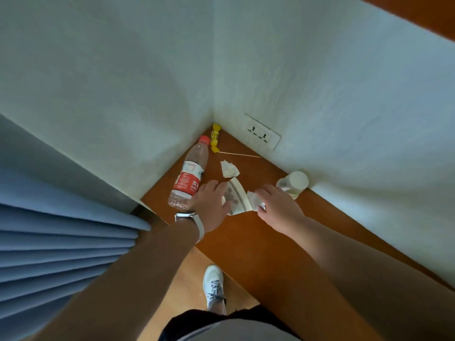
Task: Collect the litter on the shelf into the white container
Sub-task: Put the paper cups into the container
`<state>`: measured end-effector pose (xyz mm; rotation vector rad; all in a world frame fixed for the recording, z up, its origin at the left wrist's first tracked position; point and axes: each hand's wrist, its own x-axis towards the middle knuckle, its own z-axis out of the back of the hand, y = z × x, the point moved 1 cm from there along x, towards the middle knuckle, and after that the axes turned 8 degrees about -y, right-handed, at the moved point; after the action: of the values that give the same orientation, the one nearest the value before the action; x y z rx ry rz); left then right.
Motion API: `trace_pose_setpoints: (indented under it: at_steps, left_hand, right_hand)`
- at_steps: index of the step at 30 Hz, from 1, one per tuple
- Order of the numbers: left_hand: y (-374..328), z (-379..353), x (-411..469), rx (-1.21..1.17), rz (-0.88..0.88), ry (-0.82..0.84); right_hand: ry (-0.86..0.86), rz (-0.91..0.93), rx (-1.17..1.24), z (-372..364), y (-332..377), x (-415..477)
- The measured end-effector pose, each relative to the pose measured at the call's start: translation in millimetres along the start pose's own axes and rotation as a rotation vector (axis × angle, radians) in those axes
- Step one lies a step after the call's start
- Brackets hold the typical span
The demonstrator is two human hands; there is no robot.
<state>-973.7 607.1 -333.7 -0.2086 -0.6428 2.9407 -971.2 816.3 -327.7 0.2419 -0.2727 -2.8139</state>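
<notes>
Stuffing step: your right hand (278, 205) pinches a crumpled paper (254, 199) at the mouth of the cup (237, 193); by my reading, the paper is going in.
Cup: white, patterned, lying on its side on the shelf (246, 232), between your two hands.
Left hand (211, 205): fingers curled round the cup's closed end, holding it steady.
Next move: you would need to push the paper fully inside, let go, then reach for the tissue (229, 168) just beyond the cup.
Remaining litter: bottle (189, 173) beside your left hand; yellow wrapper (215, 138) and thin stick (240, 155) near the corner.
Hard to make out: white object (294, 183) by the wall beyond your right hand; cup or small bottle, I cannot tell. The cup's contents are hidden.
</notes>
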Motion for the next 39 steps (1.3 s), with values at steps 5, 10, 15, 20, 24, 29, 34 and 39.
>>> trace_pose_setpoints:
  at_steps: [5, 10, 15, 20, 24, 29, 34, 39]
  left_hand:
    - [5, -9, 10, -0.038, 0.017, 0.053]
    - [9, -15, 6, -0.055, 0.055, 0.077]
    - [9, -18, 4, -0.087, 0.078, 0.073]
    - [8, -16, -2, -0.137, 0.06, 0.071]
    - [-2, -7, -7, -0.175, 0.02, 0.07]
    - [-25, 4, -16, -0.215, -0.037, 0.045]
    - [-62, 10, -22, -0.217, -0.123, 0.015]
    - [-114, 7, -30, -0.219, -0.234, -0.005]
  right_hand:
    - [0.064, 0.028, -0.002, -12, 3, 24]
    - [0.094, 0.018, 0.015, -26, 3, 24]
    - [0.108, -0.019, 0.063, -27, 3, 24]
    - [0.123, -0.054, 0.024, -24, -1, 14]
    - [0.07, -0.081, 0.051, -14, -4, 1]
    - [-0.028, -0.154, 0.103, 6, -12, -28]
    - [-0.131, -0.239, 0.15, 28, -23, -77]
    - [-0.245, -0.345, 0.231, 50, -43, -134]
